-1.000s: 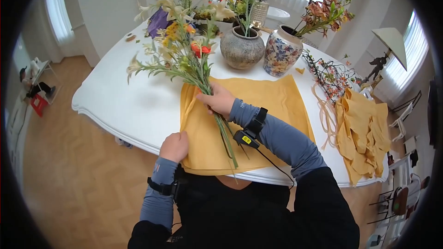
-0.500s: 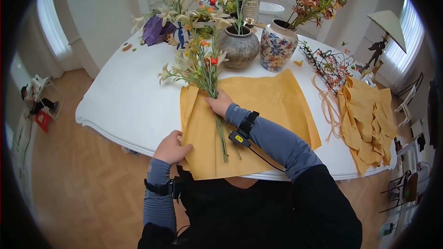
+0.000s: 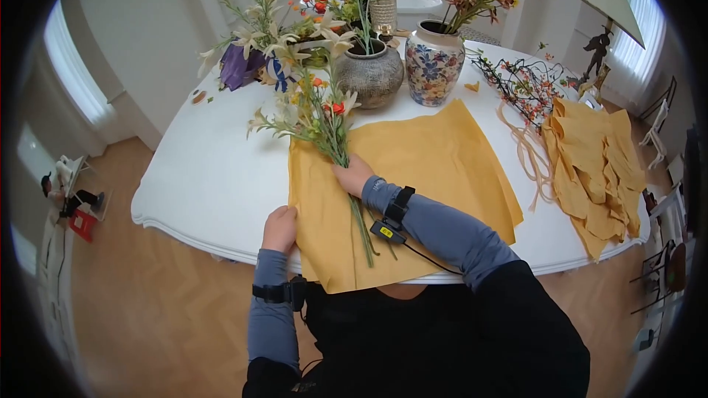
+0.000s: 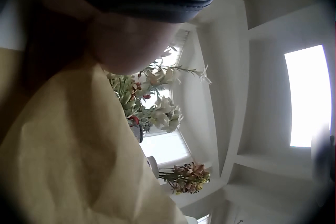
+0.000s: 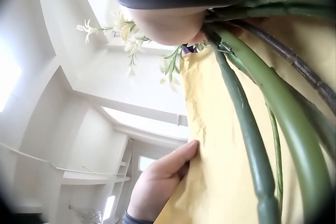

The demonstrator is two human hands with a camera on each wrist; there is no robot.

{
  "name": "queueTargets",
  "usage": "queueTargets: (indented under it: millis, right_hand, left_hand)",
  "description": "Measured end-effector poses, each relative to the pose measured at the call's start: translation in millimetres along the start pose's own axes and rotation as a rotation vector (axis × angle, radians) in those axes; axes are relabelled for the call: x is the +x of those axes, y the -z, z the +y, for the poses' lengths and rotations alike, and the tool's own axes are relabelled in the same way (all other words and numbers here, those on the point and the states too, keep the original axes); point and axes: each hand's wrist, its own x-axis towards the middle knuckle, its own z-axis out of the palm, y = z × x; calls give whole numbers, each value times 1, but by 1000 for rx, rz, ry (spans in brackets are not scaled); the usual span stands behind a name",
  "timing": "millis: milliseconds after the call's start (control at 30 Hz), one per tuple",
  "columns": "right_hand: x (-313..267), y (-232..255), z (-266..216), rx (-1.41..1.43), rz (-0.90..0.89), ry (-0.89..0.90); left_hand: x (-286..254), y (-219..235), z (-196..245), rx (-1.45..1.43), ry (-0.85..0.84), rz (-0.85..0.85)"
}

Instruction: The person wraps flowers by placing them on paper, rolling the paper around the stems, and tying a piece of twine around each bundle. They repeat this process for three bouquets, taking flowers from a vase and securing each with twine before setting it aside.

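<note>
My right hand [image 3: 352,175] grips the stems of a bunch of artificial-looking flowers [image 3: 324,114], with cream lilies and red and yellow blooms. The bunch lies slanted over a large sheet of yellow wrapping paper [image 3: 420,162], its heads past the far left corner and its stem ends toward the near edge. Green stems [image 5: 286,113] fan out below that hand in the right wrist view. At the sheet's left edge my left hand [image 3: 279,230] pinches the paper; its thumb lies on top in the right wrist view [image 5: 168,174].
Behind the sheet stand a grey round vase [image 3: 370,77] and a floral-patterned vase [image 3: 434,66]. Berry branches [image 3: 523,88], pale ribbon [image 3: 532,155] and crumpled yellow paper [image 3: 594,169] lie to the right. A lamp [image 3: 611,11] is at the far right, purple wrap [image 3: 240,66] at back left.
Half a second ago my left hand's fingers were spread at the paper's left edge; now they close on it. The bunch, steeply tilted a second ago, lies lower over the sheet, still in my right hand.
</note>
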Motion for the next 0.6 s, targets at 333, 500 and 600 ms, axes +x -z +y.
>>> queueTargets:
  millis: [333, 500, 600]
  right_hand:
    - [-9, -6, -26, -215, -144, 53]
    - [-26, 16, -24, -522, -135, 9]
    - [-35, 31, -20, -499, -246, 21]
  left_hand:
    - [-25, -25, 41, -38, -192, -201]
    - [-13, -25, 40, -12, -234, -301]
    - [-17, -29, 59, 87, -65, -331]
